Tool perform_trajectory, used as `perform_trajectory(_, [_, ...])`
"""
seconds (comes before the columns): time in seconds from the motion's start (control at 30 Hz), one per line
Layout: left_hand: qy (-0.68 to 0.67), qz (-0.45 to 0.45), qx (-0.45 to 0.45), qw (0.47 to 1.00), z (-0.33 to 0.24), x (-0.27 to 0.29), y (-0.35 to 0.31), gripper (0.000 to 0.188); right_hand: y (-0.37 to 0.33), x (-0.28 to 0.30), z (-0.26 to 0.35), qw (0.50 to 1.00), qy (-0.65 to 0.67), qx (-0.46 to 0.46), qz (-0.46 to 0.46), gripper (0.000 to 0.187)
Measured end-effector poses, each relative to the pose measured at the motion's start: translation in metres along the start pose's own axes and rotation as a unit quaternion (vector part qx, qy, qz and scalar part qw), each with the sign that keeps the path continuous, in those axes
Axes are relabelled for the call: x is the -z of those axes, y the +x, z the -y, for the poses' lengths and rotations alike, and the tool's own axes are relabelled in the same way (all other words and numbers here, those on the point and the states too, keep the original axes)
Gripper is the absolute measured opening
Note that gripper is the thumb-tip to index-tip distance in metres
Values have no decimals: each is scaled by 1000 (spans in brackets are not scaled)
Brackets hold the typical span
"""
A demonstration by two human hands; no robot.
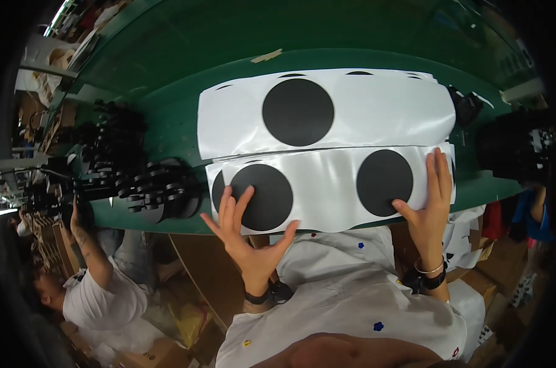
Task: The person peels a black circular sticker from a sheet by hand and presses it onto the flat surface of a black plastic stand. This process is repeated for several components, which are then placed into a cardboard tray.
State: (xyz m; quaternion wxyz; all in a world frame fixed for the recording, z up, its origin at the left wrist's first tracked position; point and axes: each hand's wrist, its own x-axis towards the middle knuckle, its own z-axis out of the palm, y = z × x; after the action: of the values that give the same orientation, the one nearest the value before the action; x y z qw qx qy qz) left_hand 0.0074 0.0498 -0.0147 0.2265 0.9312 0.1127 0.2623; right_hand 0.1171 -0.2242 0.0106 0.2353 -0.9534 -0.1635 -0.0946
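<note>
A white glossy sheet with black circles (324, 184) lies along the near edge of the green work surface, its front edge wavy. My left hand (250, 242) is over its left part, fingers spread, fingertips at the left black circle. On the right, my right hand (430, 211) rests on the sheet with fingers stretched toward its far edge and the thumb by the right circle. Just beyond lies a stack of similar white sheets (388, 110), the top one showing one large black circle. A narrow dark gap runs between stack and near sheet.
Black round parts (161, 187) are piled on the surface to the left. More black items (465, 107) lie at the right end. A scrap of tape (267, 56) sticks to the green back edge. Another person (103, 288) in a white shirt works at far left.
</note>
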Motion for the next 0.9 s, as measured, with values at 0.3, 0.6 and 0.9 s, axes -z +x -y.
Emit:
perform_trajectory(0.3, [-35,-30,130,990,-9,1,5,108,-5,-3,-1,999,41,14,-4,69])
perform_trajectory(0.6, [-158,-133,62,976,1,-16,-3,114,-25,-14,-9,966,237,-76,-66,54])
perform_trajectory(0.9, [-140,-150,4,979,-10,-13,-1,111,-26,-10,-7,961,253,-75,-78,47])
